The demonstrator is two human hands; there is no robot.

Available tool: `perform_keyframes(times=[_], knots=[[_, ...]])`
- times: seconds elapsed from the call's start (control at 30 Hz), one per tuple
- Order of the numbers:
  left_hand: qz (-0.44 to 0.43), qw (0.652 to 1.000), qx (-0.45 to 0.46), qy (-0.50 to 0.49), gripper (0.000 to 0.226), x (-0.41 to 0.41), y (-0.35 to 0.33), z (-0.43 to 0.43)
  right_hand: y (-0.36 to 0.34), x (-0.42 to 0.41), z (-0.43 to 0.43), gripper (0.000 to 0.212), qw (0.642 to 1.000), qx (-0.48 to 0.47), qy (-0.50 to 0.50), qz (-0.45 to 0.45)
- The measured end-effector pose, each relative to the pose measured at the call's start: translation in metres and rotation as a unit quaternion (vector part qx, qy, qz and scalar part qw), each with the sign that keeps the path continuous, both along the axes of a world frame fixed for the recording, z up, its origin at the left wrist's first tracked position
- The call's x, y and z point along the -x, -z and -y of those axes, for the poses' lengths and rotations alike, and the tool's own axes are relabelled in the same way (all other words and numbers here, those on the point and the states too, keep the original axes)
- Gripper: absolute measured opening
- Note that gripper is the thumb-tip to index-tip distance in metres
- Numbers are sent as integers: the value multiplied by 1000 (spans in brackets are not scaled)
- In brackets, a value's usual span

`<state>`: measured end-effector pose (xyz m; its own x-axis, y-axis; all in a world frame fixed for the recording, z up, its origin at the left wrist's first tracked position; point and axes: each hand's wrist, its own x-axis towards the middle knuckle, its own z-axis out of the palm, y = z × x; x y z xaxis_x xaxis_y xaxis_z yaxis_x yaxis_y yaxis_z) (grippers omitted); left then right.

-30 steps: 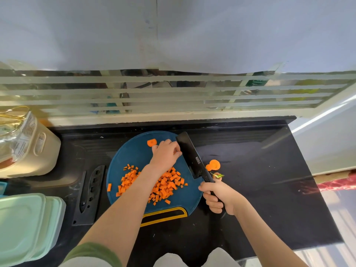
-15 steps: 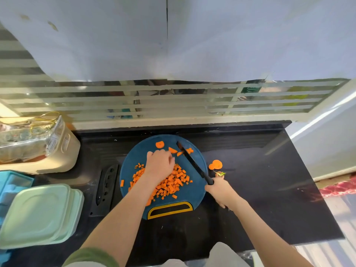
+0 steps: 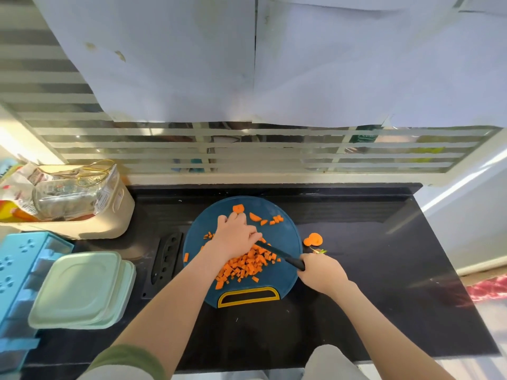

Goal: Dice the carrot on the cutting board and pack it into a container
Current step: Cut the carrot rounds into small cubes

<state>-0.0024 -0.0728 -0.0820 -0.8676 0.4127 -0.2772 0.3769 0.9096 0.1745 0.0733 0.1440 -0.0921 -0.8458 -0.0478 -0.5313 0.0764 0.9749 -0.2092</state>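
A round blue cutting board (image 3: pixel 285 234) with a yellow handle slot lies on the black counter. A heap of diced carrot (image 3: pixel 247 266) covers its middle. A few larger carrot pieces (image 3: pixel 263 218) sit near its far edge. My left hand (image 3: pixel 236 234) rests palm down on the heap's far side; what lies under it is hidden. My right hand (image 3: pixel 319 272) grips the black knife (image 3: pixel 279 255), whose blade runs left into the dice just below my left fingers. Stacked pale green containers (image 3: pixel 79 289) stand at the left.
Carrot end slices (image 3: pixel 313 239) and a green scrap (image 3: pixel 319 251) lie on the counter right of the board. A black knife sheath (image 3: pixel 166 257) lies left of it. A beige bin with bags (image 3: pixel 71 204) and a blue rack (image 3: pixel 19 270) stand far left.
The knife has come down from the board's far side to the middle, with its blade now low and flat against the diced heap. My left hand has shifted slightly nearer along with it.
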Motion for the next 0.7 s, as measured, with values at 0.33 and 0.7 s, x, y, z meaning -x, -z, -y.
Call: perform_keyframes(times=[0.33,0.7], knots=[[-21,989,-38,-138,37,-5,16,0,4,12,-20,16,983,31,178,-20],[98,987,-3,-124,36,-11,26,-6,13,-3,-38,15,990,40,123,50]])
